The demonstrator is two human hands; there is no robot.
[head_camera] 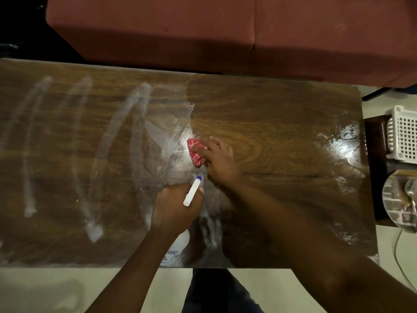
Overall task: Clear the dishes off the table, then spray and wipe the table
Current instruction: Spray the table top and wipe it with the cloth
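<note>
Pressing red cloth [195,152] on table [282,123], right hand [220,160]; left hand [174,207] gripping spray bottle [192,192].

Behind the table [270,105], along its far edge, a sofa [158,26]. Near the table's middle, a cloth [195,152] on the top, under the fingers of the right hand [220,159], reaching in from the near right. Just before the cloth, the left hand [176,204], gripping a bottle [178,247] from above: nozzle [193,192] pointed away toward the cloth, body below the hand by the near edge. Left of both hands, streaks [85,154] running far to near across the top. Just beside the table's right end, a stand [375,143] bearing a basket [404,134] farther back and a plate [392,199] nearer. Before the stand, a cable [398,251] on the floor [56,290].
</note>
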